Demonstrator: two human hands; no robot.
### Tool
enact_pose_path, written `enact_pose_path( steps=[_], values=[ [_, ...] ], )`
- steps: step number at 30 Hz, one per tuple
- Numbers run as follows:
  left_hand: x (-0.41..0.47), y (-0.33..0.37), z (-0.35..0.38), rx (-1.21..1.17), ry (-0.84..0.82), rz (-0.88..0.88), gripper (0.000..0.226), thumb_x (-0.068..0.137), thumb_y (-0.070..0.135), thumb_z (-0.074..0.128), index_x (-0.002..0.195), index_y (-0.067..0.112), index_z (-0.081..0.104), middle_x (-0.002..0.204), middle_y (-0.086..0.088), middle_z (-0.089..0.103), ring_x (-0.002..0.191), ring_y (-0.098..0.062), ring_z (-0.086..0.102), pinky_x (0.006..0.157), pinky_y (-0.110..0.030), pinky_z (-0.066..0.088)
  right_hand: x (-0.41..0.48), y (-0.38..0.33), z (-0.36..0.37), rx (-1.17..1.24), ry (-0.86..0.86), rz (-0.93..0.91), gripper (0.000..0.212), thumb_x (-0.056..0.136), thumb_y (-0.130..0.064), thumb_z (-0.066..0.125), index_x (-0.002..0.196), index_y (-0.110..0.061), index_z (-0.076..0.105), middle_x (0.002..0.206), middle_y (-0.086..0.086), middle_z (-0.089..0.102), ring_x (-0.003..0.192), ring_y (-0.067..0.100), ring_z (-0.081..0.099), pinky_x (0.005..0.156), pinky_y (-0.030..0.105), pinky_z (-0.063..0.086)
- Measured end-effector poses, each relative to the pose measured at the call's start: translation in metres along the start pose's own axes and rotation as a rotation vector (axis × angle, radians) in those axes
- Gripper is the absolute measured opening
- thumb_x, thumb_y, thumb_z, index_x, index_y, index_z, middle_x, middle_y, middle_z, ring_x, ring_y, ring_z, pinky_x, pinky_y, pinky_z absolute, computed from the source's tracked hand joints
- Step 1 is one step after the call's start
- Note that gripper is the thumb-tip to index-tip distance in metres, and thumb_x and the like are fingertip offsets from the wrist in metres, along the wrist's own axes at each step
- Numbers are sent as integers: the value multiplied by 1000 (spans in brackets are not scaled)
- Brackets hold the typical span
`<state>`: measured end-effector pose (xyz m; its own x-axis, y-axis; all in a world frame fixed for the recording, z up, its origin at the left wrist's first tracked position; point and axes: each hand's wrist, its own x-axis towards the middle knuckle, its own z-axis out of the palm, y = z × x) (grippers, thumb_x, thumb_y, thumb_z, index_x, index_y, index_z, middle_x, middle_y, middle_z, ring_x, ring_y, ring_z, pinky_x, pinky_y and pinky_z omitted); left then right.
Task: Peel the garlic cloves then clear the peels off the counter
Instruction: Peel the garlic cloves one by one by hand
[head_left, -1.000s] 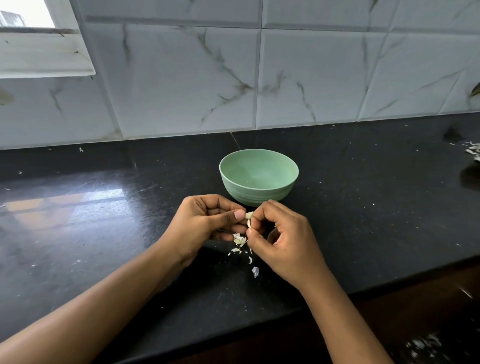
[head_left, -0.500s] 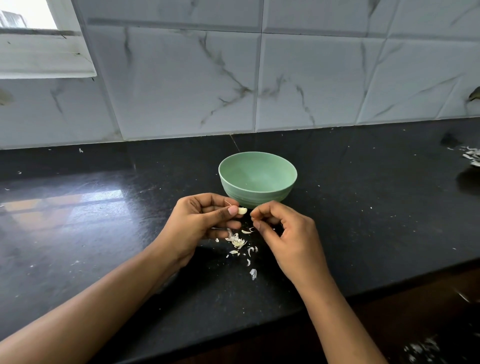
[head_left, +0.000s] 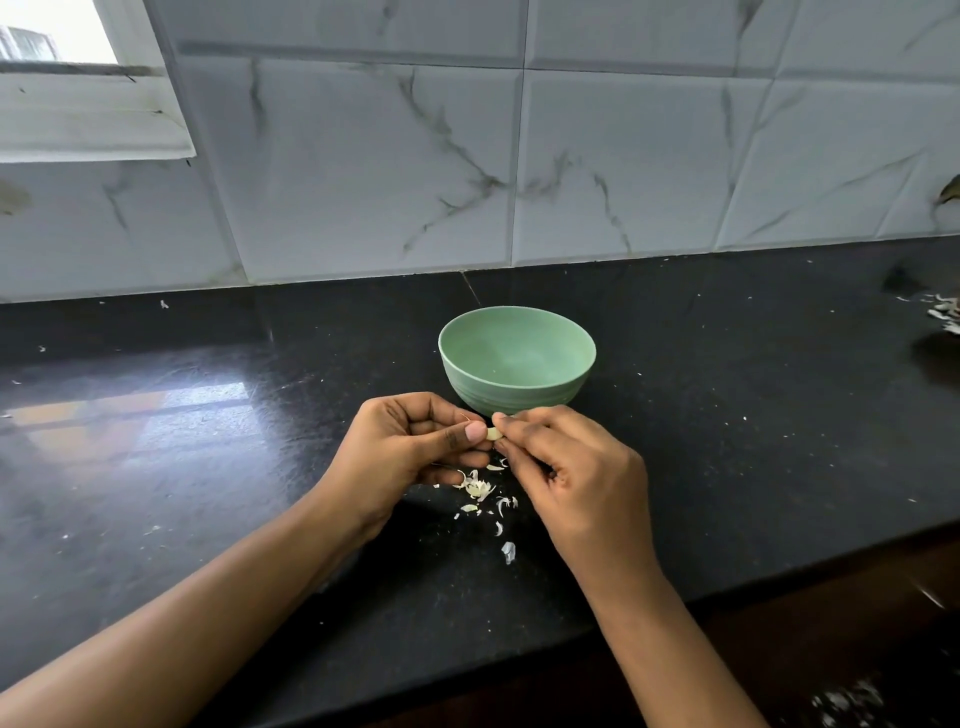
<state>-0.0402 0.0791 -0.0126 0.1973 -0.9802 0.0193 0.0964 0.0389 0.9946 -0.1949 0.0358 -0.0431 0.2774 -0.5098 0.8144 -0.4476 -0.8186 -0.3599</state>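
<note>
- The garlic clove (head_left: 492, 433) is held between the two hands. The thumb and curled forefinger of the left hand (head_left: 410, 447) pinch one end. The fingertips (head_left: 511, 427) of the right hand (head_left: 571, 467) pinch the other. Only a small pale part of the clove shows in the gap.
- The fingers of both hands are curled and set narrow. The spare fingers fold toward the palms, and nothing else is visible in them.
- Probable function: the left hand clamps the clove while the right picks at the skin. Whether any skin remains on the clove is too small to tell.
- The hands work directly over the peels (head_left: 478, 488), which lie in a loose heap on the counter (head_left: 727, 441) with a few strays nearer the edge. Working here likely keeps the waste in one place for clearing.
- The green bowl (head_left: 514, 397) stands upright just behind the hands and appears empty. It is probably the receptacle for peeled cloves, so the transfer is short.
- More peel scraps (head_left: 943, 312) lie at the far right, well apart. Clearing has not begun.
</note>
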Motion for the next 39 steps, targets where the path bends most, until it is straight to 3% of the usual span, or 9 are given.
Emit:
enact_pose_path(
  steps=[8,13,18,32,36,39],
  values=[
    [-2,2,1,-3,-1,26,19,62,16,73,76,5,68,67,-11,72,59,-12,69,50,-18,53,-5,-6,-2,-222,83,-146,14,87,-14,69,100,-14,74,83,-5,72,61,12,65,48,28,51],
    [-2,3,2,-19,13,50,15,62,16,73,72,7,69,65,-12,71,60,-13,70,51,-19,54,-6,-9,-2,-294,97,-213,14,86,-13,69,99,-11,75,88,-1,74,68,11,69,53,25,53],
    [-3,2,2,17,18,104,15,62,15,74,74,6,69,68,-14,72,62,-14,71,52,-18,54,-6,-7,2,-207,104,-165,11,89,-15,65,95,-11,73,89,-2,74,69,14,70,51,31,55],
    [-9,2,5,127,10,316,15,62,8,75,76,5,72,75,-9,75,68,-15,72,62,-20,56,-3,-8,-1,-66,119,-103,11,88,-14,64,94,-9,71,86,-4,74,72,8,70,55,27,55],
    [-9,-1,3,239,31,378,13,63,15,77,75,15,76,78,-4,75,73,-19,73,71,-29,59,-2,-9,-3,-5,82,-61,11,88,-19,59,90,-12,67,79,-8,70,67,5,66,51,26,51],
    [-8,-1,3,251,44,401,10,64,16,77,74,15,75,77,-4,75,72,-20,73,70,-28,59,-1,-10,-4,17,50,-40,10,89,-21,57,88,-14,63,78,-10,68,66,5,64,51,25,50]
  ],
)
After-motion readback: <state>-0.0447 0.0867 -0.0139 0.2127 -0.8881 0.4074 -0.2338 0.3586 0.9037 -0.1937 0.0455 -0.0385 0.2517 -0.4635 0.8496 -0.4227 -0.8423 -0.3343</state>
